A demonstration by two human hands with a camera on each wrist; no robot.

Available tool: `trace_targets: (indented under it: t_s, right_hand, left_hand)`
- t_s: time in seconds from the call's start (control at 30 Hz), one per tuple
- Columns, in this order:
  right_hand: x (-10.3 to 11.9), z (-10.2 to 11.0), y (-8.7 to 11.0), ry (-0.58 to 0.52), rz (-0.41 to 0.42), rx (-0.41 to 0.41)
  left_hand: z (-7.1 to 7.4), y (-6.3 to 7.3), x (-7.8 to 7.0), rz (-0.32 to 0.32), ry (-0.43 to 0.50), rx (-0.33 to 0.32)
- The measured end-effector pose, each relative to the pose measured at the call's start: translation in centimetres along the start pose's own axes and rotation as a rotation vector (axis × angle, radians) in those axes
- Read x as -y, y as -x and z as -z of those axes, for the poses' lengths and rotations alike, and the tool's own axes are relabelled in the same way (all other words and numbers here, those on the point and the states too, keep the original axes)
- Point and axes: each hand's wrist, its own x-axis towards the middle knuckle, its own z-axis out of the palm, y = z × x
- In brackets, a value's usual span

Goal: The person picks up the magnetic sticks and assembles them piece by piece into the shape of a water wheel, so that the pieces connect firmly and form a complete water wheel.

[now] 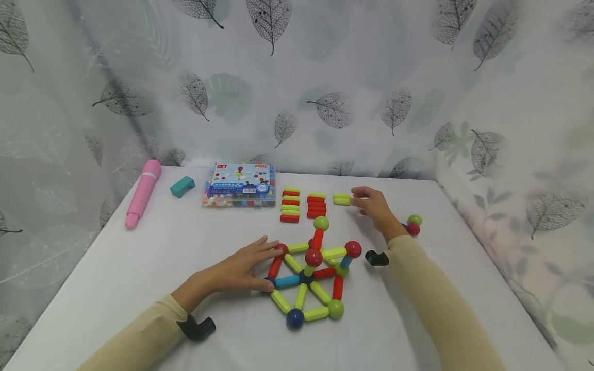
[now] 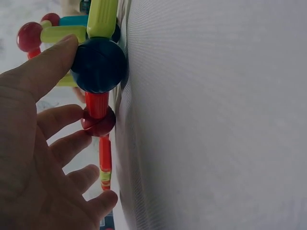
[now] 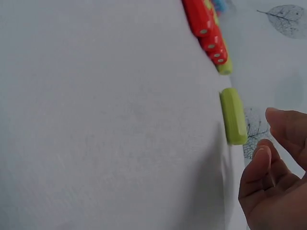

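A frame of rods and balls [image 1: 287,281] stands on the table, with red, blue and yellow-green rods joining red, navy and green balls. My left hand [image 1: 241,268] lies at its left side, fingers spread. In the left wrist view the thumb touches a navy ball [image 2: 99,64], and a fingertip reaches a red ball [image 2: 99,122] behind it. My right hand [image 1: 375,207] hovers beside a pair of yellow-green rods [image 1: 342,200] at the back, holding nothing. Its thumb and fingers are apart, next to the nearer yellow-green rod [image 3: 233,116] in the right wrist view.
Left of the pair lie a row of red rods [image 1: 317,206] and a row of mixed rods [image 1: 290,204]. A clear box [image 1: 238,185] of parts, a teal block [image 1: 182,186] and a pink stick [image 1: 143,194] stand farther left. Loose balls [image 1: 414,220] sit right of my right wrist.
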Motion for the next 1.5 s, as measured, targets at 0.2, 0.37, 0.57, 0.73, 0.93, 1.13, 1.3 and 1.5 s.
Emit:
trace_targets:
  t_s: [0.2, 0.37, 0.57, 0.73, 0.93, 1.13, 1.3, 1.5]
  right_hand:
    - [-0.7, -0.6, -1.3, 0.229, -0.019, -0.004]
    - [-0.6, -1.5, -1.1, 0.340, -0.024, -0.029]
    - [-0.6, -2.0, -0.9, 0.371, -0.015, -0.031]
    - [-1.3, -1.7, -0.7, 0.273, -0.021, -0.017]
    - [-1.1, -1.5, 1.1, 0.078, -0.076, 0.007]
    - [1.0, -1.6, 6.9, -0.022, -0.045, 0.107]
    - [2.6, -1.9, 11.1, -0.061, 0.016, 0.151]
    - [3.0, -1.8, 13.0, -0.041, 0.012, 0.171]
  left_hand:
    - [-0.1, 0.0, -0.3, 0.003, 0.007, 0.007]
    - [0.0, 0.1, -0.5, 0.011, 0.005, 0.007]
    - [0.1, 0.2, -0.7, 0.021, 0.005, 0.010]
    - [0.1, 0.2, -0.7, 0.019, -0.007, 0.007]
    - [0.0, 0.2, -0.6, 0.015, -0.009, 0.003]
    - [0.1, 0.2, -0.7, 0.017, -0.028, 0.002]
    - [0.2, 0.3, -0.9, 0.040, -0.024, -0.001]
    - [0.0, 0.2, -0.9, 0.031, -0.005, 0.002]
